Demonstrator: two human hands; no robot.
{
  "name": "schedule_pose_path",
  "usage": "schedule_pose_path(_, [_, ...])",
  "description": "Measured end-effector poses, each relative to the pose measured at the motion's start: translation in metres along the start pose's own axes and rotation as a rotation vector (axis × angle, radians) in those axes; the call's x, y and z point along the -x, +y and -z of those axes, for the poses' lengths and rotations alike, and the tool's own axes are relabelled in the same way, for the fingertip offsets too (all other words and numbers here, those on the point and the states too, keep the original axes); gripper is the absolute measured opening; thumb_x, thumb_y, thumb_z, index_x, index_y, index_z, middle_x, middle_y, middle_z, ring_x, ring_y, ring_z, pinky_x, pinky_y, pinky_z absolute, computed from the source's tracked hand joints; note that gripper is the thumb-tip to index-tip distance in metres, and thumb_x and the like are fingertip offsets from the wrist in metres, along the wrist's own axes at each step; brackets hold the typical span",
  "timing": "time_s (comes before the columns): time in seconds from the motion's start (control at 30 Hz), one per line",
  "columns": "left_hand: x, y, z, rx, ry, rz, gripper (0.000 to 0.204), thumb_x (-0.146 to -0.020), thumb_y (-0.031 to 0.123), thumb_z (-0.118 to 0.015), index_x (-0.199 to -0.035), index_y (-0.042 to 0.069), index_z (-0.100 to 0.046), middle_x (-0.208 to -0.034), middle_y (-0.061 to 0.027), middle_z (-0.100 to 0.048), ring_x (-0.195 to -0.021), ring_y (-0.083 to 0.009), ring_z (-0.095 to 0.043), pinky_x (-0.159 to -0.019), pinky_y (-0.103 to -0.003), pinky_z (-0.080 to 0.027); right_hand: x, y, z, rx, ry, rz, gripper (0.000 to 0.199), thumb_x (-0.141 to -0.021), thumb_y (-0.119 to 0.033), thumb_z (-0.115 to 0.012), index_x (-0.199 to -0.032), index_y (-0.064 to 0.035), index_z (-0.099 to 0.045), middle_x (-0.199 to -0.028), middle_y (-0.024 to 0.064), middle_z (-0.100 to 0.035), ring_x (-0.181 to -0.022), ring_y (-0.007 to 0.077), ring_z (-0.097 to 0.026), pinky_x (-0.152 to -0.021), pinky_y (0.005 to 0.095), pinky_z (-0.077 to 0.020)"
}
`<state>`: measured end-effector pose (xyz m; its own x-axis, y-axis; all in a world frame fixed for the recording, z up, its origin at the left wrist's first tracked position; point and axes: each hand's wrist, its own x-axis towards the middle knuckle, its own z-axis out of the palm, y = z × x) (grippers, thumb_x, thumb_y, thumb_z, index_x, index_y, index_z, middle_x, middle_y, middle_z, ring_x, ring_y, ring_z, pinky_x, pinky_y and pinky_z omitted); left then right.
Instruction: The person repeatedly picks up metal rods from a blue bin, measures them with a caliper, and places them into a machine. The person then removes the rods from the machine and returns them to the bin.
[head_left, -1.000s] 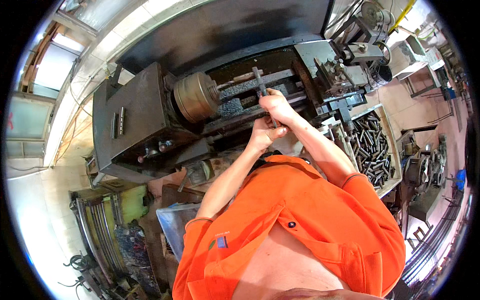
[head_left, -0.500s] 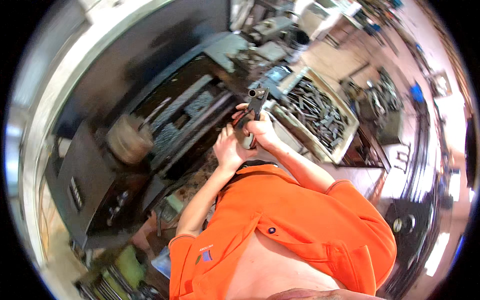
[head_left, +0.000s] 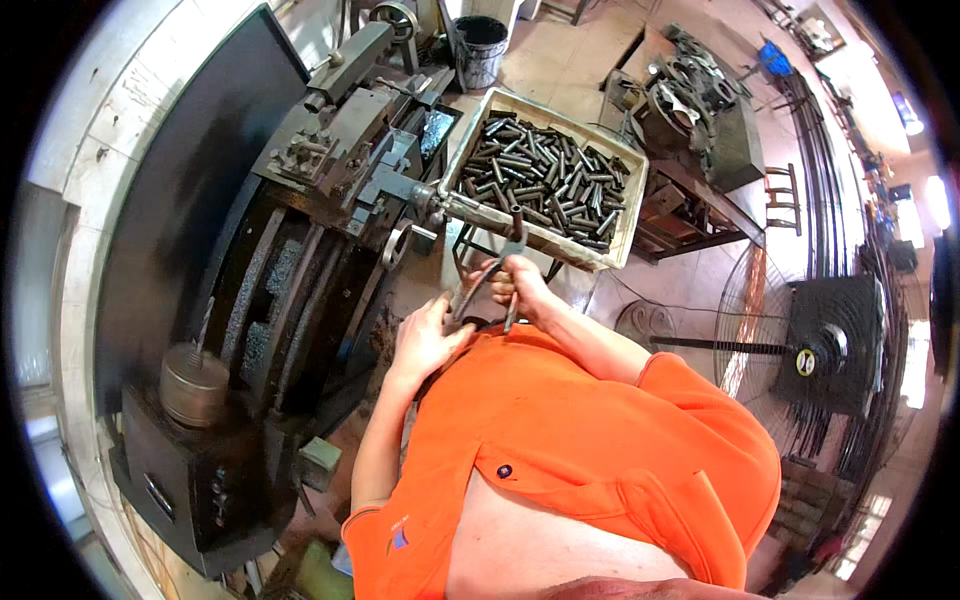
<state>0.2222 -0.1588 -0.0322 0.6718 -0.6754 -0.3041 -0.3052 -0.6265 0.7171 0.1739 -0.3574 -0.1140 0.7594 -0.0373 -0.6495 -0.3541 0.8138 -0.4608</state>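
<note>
My right hand is closed around the handles of a pair of pliers in front of my waist. One curved handle slants down toward my left hand, and the other points down by my fingers. In the jaws stands a short dark metal tube, roughly upright. My left hand is beside the pliers at my waist, holding nothing that I can see, fingers spread. Just beyond the pliers is a pale tray heaped with short metal tubes.
A lathe with a round chuck stands on the left; its handwheel juts out near my left hand. A dark bucket is behind the tray. At right are a bench with metal parts and a large fan.
My view has swung, bringing the whole tray and the fan into sight. The pliers have come down closer to my waist, still in my right hand. My left hand has moved slightly away from them.
</note>
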Motion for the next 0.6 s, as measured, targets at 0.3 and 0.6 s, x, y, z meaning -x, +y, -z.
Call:
schedule_pose_path(0.3, [0.06,-0.033,-0.038,-0.142,0.309,0.325,0.04,-0.071,0.038,-0.061,-0.081,0.0,-0.053,-0.081,-0.0192,-0.058,-0.079,-0.035,-0.057,-0.068,-0.043,-0.046,-0.018,-0.102,0.083,0.271,0.213,0.054,0.054,-0.086,-0.036,-0.03,-0.12,0.0045,-0.044,-0.103,0.0145,-0.058,-0.058,0.0123,-0.053,-0.043,0.0202,-0.033])
schedule_pose_path(0.6, [0.143,-0.04,-0.102,0.09,0.572,0.625,0.036,-0.07,0.029,-0.064,-0.088,-0.002,-0.059,-0.082,-0.0185,-0.062,-0.078,-0.0326,-0.061,-0.068,-0.042,-0.05,0.001,-0.004,0.028,0.275,-0.255,-0.532,0.046,-0.086,-0.026,-0.046,-0.112,0.0118,-0.044,-0.101,0.0195,-0.055,-0.045,0.006,-0.033,-0.043,0.0206,-0.0328])
